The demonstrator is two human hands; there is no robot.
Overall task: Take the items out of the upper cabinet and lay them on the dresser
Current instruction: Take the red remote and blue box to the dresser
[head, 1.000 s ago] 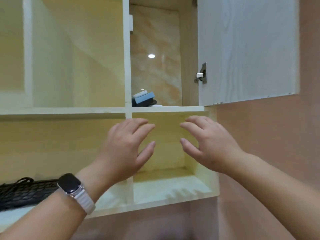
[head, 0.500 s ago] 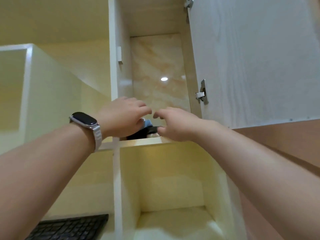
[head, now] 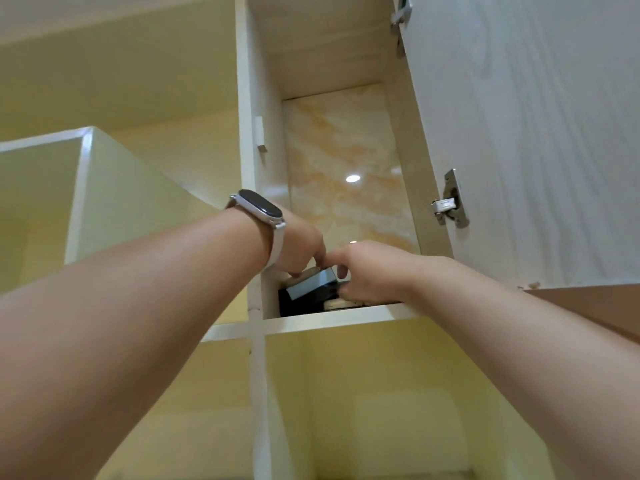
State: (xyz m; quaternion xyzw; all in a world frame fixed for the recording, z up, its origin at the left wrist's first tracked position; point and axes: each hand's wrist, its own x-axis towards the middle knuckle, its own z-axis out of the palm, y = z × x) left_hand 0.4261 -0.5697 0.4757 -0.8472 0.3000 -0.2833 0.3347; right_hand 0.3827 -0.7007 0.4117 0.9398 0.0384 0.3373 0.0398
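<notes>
The upper cabinet (head: 332, 140) stands with its door (head: 526, 133) swung wide to the right of the hands. Both arms reach up into its narrow compartment, over the shelf edge (head: 339, 320). The right hand (head: 370, 271) curls its fingers around the right end of a stack of items (head: 308, 292), a blue-grey box on top of something black. The left hand (head: 301, 247), wearing a watch (head: 259, 209), pinches the box's top edge with bent fingertips.
</notes>
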